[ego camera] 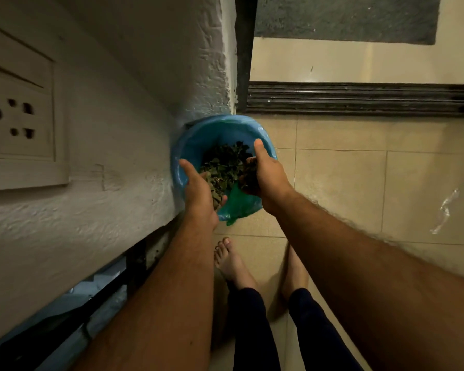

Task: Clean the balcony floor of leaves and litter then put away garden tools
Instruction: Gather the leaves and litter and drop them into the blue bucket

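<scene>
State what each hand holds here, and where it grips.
Both hands, left and right, cup a clump of leaves from its two sides, over the blue bin.

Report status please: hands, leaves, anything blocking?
Both hands, left and right, cupping dry leaves over blue-lined bin. Not yet released. Nothing blocking.

Socket panel on rough white wall, left of frame; dark door track upper right; grey mat top; plastic scrap right, on tiles
</scene>
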Motion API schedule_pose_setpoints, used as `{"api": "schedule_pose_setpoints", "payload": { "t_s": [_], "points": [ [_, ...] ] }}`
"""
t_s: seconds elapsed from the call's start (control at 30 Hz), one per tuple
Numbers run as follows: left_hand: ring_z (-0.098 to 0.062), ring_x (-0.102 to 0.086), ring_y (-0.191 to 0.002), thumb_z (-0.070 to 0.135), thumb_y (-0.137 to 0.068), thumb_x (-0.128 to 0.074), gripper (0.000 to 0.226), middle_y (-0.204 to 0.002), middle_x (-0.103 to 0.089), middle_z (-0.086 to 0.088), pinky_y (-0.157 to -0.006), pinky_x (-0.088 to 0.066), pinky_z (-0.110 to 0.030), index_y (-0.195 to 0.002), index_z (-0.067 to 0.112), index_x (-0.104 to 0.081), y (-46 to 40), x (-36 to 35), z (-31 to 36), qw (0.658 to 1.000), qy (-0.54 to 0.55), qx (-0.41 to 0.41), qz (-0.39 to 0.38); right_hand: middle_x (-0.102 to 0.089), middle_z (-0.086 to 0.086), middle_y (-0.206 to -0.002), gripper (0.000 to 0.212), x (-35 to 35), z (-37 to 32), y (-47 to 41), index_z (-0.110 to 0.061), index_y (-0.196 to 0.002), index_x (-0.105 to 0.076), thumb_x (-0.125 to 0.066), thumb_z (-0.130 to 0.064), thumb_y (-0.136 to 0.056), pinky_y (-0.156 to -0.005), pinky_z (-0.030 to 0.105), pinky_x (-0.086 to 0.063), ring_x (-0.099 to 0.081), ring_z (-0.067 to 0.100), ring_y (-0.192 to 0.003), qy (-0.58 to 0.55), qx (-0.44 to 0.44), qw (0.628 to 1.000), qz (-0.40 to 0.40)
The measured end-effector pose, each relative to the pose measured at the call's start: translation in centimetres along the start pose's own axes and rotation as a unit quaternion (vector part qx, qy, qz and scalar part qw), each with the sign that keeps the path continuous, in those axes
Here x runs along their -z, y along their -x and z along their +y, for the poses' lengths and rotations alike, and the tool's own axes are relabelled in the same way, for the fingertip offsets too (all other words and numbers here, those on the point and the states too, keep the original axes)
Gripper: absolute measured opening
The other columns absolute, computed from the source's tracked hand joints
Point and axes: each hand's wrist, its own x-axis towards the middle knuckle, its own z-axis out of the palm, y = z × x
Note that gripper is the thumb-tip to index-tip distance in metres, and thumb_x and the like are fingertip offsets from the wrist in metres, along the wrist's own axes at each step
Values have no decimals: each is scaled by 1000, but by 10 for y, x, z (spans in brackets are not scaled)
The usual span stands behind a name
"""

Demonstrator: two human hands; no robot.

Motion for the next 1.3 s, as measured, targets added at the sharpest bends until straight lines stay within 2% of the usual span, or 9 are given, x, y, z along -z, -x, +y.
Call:
{"api": "schedule_pose_setpoints", "payload": {
  "t_s": [0.13, 0.27, 0.37, 0.47, 0.63, 0.73, 0.83, 1.13, 1.3],
  "points": [
    [-23, -60, -109, 82, -88, -17, 80, -127, -63, -6, -72, -49, -37, -125, 22, -55, -7, -1, -3, 999, 5, 1, -36, -67, 4, -121, 92, -2, 0, -7, -18, -132, -58, -39, -86, -75, -93, 43, -53, -62, 21, -108, -1, -6, 1000, 1],
    [-31, -36, -142, 81, -88, -17, 87, -157, -36, -9, -106, -37, -55, -155, 26, -28, 2, -3, 1, 998, 23, 8, -56, -57, -6, -91, 65, 6, -2, -2, -21, -123, -53, -26, -73, -94, -63, 25, -41, -52, 6, -81, 6, -6, 1000, -17],
    [-31, -31, -145, 79, -90, -18, 86, -160, -30, -10, -112, -30, -55, -156, 25, -26, 14, -5, 4, 998, 22, 0, -59, -51, -9, -86, 73, 10, -6, 8, -15, -139, -48, -21, -68, -97, -60, 20, -40, -47, 1, -74, 17, 8, 1000, -24],
    [-30, -31, -145, 79, -90, -18, 87, -160, -30, -10, -115, -28, -53, -156, 23, -25, 24, -5, 12, 998, 5, -9, -64, -51, -11, -82, 70, 14, -14, 22, -15, -138, -49, -18, -65, -99, -55, 15, -43, -47, -1, -70, 22, 15, 999, -33],
    [-27, -34, -144, 79, -90, -17, 85, -159, -33, -7, -113, -31, -49, -155, 25, -27, 60, -6, 23, 995, -53, -32, -73, -58, -11, -85, 53, 28, -32, 54, -29, -89, -56, -16, -64, -100, -71, 23, -46, -54, 1, -80, 22, 26, 999, -36],
    [-27, -33, -144, 79, -89, -18, 86, -159, -33, -6, -112, -31, -51, -154, 25, -31, 104, -9, 35, 992, -87, -47, -77, -62, -6, -107, 61, 49, -47, 82, -26, -109, -63, -18, -67, -98, -86, 35, -46, -57, 12, -100, 24, 33, 999, -13],
    [-26, -35, -143, 75, -92, -19, 82, -158, -34, -5, -112, -32, -50, -152, 22, -35, 171, -13, 60, 987, -106, -66, -99, -48, 5, -145, 78, 75, -78, 133, -16, -146, -46, -22, -71, -95, -99, 46, -46, -48, 24, -130, 30, 32, 999, 18],
    [-22, -43, -134, 80, -87, -27, 86, -153, -40, -1, -98, -42, -40, -151, 23, -38, 387, -13, 135, 931, -245, -176, -207, -55, 5, -138, 72, 161, -182, 347, -15, -139, -53, -30, -68, -97, -97, 48, -50, -53, 21, -119, 35, 116, 988, 93],
    [-19, -55, -113, 102, -52, -29, 127, -136, -54, 0, -93, -46, -39, -150, 22, -40, 468, -13, 141, 878, -318, -238, -267, -53, 7, -140, 71, 214, -176, 442, -16, -139, -51, -33, -69, -95, -97, 45, -49, -53, 22, -119, -31, 162, 972, 169]
  ]
}}
